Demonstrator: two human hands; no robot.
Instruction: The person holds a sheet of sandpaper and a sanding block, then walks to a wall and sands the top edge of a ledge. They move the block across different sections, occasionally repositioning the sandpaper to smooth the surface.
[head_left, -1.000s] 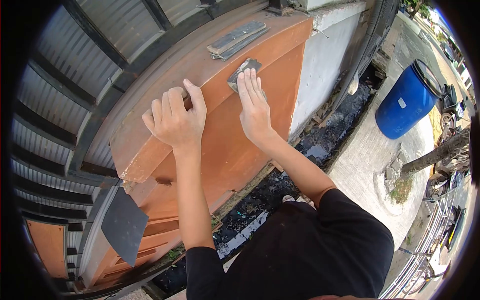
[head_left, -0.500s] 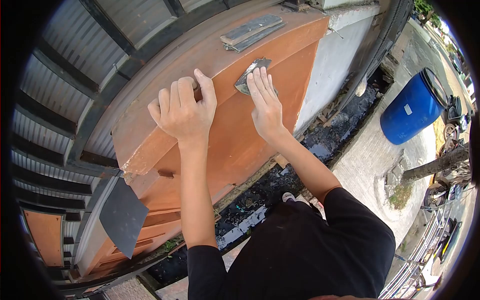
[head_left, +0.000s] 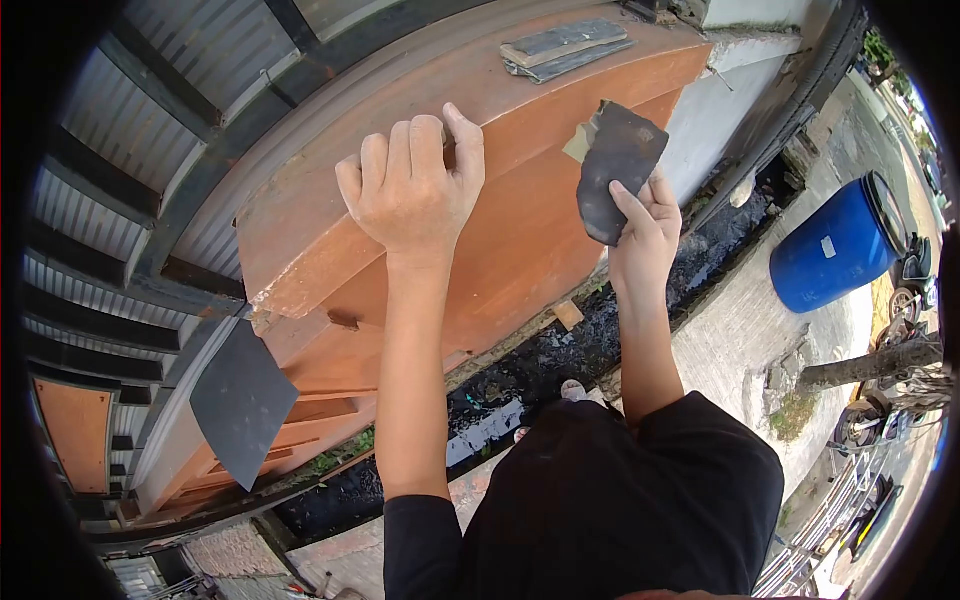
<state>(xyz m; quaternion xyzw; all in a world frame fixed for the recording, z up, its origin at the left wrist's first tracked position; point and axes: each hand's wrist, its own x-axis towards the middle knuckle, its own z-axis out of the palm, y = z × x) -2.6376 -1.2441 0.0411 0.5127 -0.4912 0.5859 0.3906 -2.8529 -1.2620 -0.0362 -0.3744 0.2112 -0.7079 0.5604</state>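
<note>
My right hand point(head_left: 645, 235) holds a worn, dark sheet of sandpaper point(head_left: 622, 165) up off the orange wall, thumb on its near face. A lighter, yellowish piece shows behind the sandpaper's left edge. My left hand point(head_left: 418, 185) is closed, with its fingers curled and the thumb pointing up, at the upper edge of the orange wall point(head_left: 500, 255). What lies inside those fingers, if anything, is hidden. On the wall's top ledge, beyond both hands, sit stacked grey strips point(head_left: 565, 50).
Dark metal bars point(head_left: 265, 100) run along the left. A dark grey sheet point(head_left: 245, 405) hangs at the wall's lower left. Below the wall runs a wet, dark gutter point(head_left: 540, 350). A blue barrel point(head_left: 835, 245) stands on concrete point(head_left: 725, 325) at right, near a tree trunk point(head_left: 870, 365).
My right hand has lifted the sandpaper away from the wall face and turned it so its dark side shows. My left hand keeps its closed shape. The view has shifted slightly.
</note>
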